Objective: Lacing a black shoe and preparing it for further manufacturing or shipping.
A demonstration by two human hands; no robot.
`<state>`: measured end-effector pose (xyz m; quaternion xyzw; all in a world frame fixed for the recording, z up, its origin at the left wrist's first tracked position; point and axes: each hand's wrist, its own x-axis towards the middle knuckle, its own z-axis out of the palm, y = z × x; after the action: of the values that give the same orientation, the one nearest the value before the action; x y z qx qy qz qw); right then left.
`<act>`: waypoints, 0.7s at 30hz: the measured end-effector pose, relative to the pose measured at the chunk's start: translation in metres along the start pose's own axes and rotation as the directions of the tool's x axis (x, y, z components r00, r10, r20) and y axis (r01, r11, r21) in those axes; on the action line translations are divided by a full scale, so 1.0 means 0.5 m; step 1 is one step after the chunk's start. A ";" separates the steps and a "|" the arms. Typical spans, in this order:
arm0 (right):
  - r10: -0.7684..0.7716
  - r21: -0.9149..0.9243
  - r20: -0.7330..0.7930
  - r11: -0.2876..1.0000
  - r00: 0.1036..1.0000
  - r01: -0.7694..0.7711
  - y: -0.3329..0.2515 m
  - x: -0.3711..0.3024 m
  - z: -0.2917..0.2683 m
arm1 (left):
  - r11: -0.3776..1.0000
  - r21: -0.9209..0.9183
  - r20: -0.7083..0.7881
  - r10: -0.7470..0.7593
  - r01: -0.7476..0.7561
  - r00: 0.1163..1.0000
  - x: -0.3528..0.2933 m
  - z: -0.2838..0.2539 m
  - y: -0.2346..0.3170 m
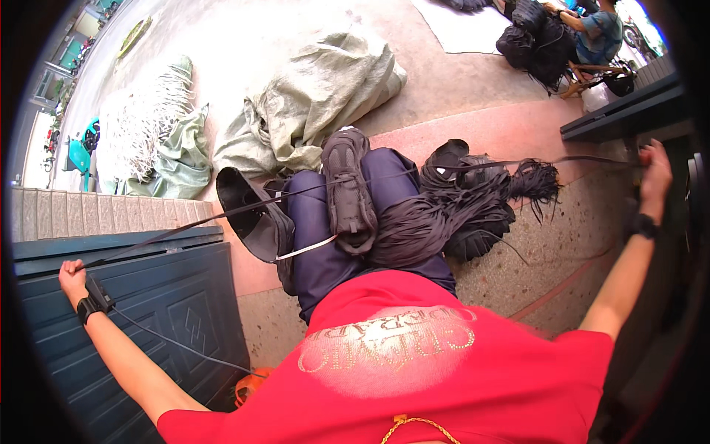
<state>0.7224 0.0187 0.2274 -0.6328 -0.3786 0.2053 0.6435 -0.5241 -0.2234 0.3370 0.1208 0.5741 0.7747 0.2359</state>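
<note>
A long black shoelace [181, 228] stretches across my lap between my widely spread arms. My left hand [72, 280], far out to the left, is closed on one end; my right hand [655, 174], far out to the right, is closed on the other. Under the lace a black shoe [346, 181] rests on my thighs, its toe pointing away. A thick bundle of black laces [421, 229] lies over my right thigh, its tips spilling to the right. A white strip [307, 248] runs from beside the shoe to the left.
Other black shoes stand left [255, 218] and right [473, 237] of my legs. Large pale woven sacks [318, 89] and a heap of white laces [151, 122] lie ahead. Blue door panels [133, 296] flank my left side. Another person [597, 37] sits at the far right near a black pile.
</note>
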 end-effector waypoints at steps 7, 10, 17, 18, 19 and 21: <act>0.220 -0.236 0.949 0.971 0.228 0.047 0.085 -0.605 0.551 | 0.837 0.345 0.294 -0.526 0.424 0.798 -0.377 0.478 -0.556; -0.055 0.050 0.998 0.914 0.000 0.402 0.142 -0.728 0.645 | 0.575 0.589 0.440 -0.818 0.568 0.371 -0.561 0.577 -0.728; -0.269 0.058 0.952 0.627 0.146 0.777 0.202 -0.757 0.729 | 0.732 0.607 0.745 -0.388 -0.310 0.543 -0.646 0.643 -0.869; -0.262 0.013 0.947 0.614 0.188 0.789 0.206 -0.757 0.732 | 0.775 0.554 0.764 -0.328 -0.304 0.556 -0.644 0.651 -0.866; -0.256 -0.031 0.939 0.600 0.229 0.800 0.209 -0.758 0.734 | 0.813 0.499 0.777 -0.267 -0.299 0.570 -0.643 0.657 -0.862; -0.257 -0.047 0.932 0.615 0.256 0.787 0.214 -0.757 0.737 | 0.785 0.603 0.699 -0.434 -0.141 0.569 -0.650 0.657 -0.834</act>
<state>0.2320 -0.0076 0.0051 -0.4082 -0.8800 0.1444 0.1954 0.0003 -0.0183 0.0719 0.4768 0.6227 0.3840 0.4873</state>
